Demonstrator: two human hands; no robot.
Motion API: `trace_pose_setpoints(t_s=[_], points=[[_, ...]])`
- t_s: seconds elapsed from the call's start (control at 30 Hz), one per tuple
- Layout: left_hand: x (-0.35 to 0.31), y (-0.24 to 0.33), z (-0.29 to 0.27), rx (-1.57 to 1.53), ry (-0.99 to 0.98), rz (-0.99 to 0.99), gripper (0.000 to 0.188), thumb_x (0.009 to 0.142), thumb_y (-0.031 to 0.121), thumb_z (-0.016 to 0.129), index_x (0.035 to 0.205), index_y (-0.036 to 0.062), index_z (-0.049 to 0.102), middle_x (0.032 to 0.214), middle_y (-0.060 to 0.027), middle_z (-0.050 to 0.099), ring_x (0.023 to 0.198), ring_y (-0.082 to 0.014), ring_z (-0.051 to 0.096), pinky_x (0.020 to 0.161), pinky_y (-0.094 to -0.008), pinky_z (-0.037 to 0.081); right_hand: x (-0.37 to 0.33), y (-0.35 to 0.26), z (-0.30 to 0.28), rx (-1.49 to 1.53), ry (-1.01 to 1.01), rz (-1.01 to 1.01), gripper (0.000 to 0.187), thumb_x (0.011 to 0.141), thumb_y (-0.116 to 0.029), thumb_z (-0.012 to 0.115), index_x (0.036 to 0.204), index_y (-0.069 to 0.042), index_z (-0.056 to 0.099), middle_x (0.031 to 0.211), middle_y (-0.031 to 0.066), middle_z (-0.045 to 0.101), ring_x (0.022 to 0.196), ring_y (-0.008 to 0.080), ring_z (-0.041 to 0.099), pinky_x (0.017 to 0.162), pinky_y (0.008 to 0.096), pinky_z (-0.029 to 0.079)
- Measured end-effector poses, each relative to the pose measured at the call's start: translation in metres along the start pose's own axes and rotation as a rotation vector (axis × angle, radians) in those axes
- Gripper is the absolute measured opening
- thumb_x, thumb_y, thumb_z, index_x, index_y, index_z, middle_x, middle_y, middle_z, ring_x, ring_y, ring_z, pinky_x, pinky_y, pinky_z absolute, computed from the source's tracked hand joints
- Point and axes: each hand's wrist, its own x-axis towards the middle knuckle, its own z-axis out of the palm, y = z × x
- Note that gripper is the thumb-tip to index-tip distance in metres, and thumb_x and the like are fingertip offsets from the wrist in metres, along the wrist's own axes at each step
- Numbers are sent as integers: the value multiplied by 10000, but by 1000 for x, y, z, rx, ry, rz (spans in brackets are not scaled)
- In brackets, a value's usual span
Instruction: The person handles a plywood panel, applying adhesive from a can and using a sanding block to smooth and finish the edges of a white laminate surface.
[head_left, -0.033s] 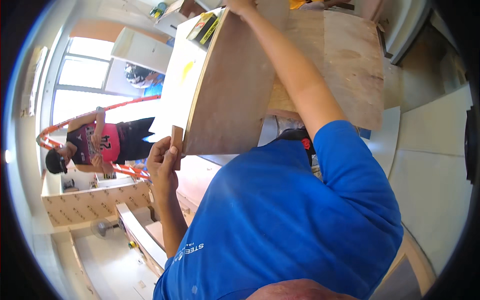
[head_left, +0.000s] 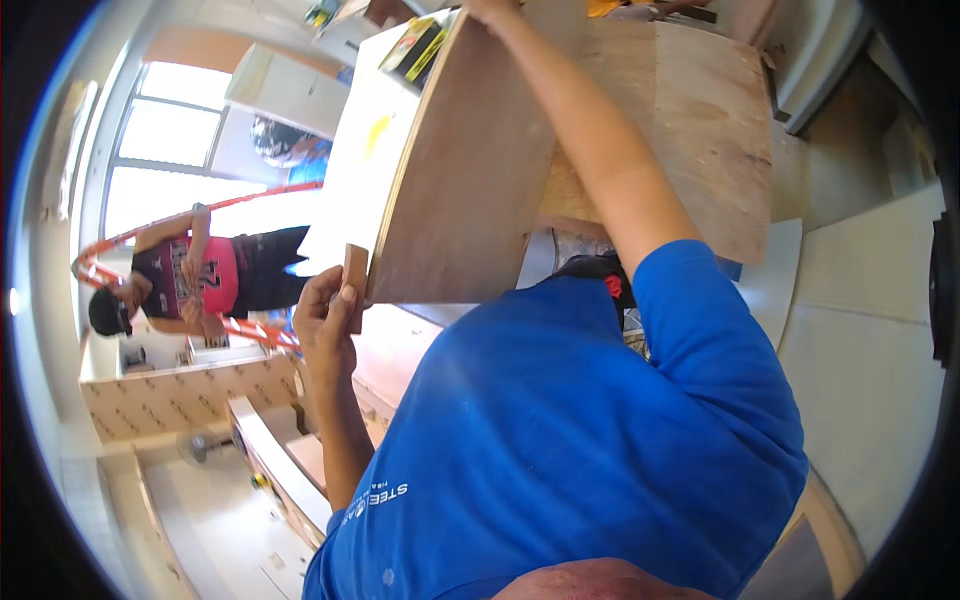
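Observation:
My left hand [head_left: 325,312] pinches a small flat brown wooden block [head_left: 355,290] between thumb and fingers. The block stands against or right beside the near corner of a plywood panel [head_left: 460,170], whose top face is white and whose side is brown. At the top rim of the view, my right hand [head_left: 493,10] reaches to the panel's far end, over its edge. Its fingers are largely cut off by the frame, so their grip is hidden. On the white face lies a black and yellow box [head_left: 413,52], with a yellow smear [head_left: 378,133] nearer to me.
Brown plywood sheets [head_left: 690,120] lie right of the panel. At left a person [head_left: 200,275] in a pink and black top stands by an orange ladder [head_left: 150,228]. Beyond are a window [head_left: 170,130], a fan [head_left: 200,445] and cabinet parts [head_left: 275,460]. White boards [head_left: 860,330] stand at right.
The whole view has shifted slightly. Both my hands, the block and the panel keep nearly the same places relative to one another.

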Motion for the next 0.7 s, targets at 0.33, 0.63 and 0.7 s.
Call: trace_pose_setpoints(t_s=[0.33, 0.63, 0.7], points=[[-13, 16, -8, 328, 131, 163, 421, 878, 167, 825, 1224, -19, 675, 991, -80, 710, 719, -67, 614, 627, -210, 493, 21, 10, 9, 14, -36, -207, 548, 788, -140, 674, 1314, 0, 614, 1248, 260, 695, 1201, 375, 664, 985, 427, 552], [-13, 9, -5, 514, 12, 251, 417, 841, 136, 828, 1205, -11, 690, 1157, -173, 731, 999, -214, 722, 885, -315, 561, 17, 6, 6, 45, -49, -253, 505, 801, -169, 713, 1268, 8, 636, 1254, 240, 698, 1190, 359, 673, 978, 430, 549], [-9, 14, -2, 582, -2, 300, 424, 837, 143, 826, 1214, 6, 687, 1164, -184, 726, 994, -243, 729, 866, -326, 573, 14, 7, 8, 111, -62, -286, 494, 805, -152, 704, 1267, 9, 636, 1238, 237, 703, 1181, 357, 676, 973, 433, 546]])
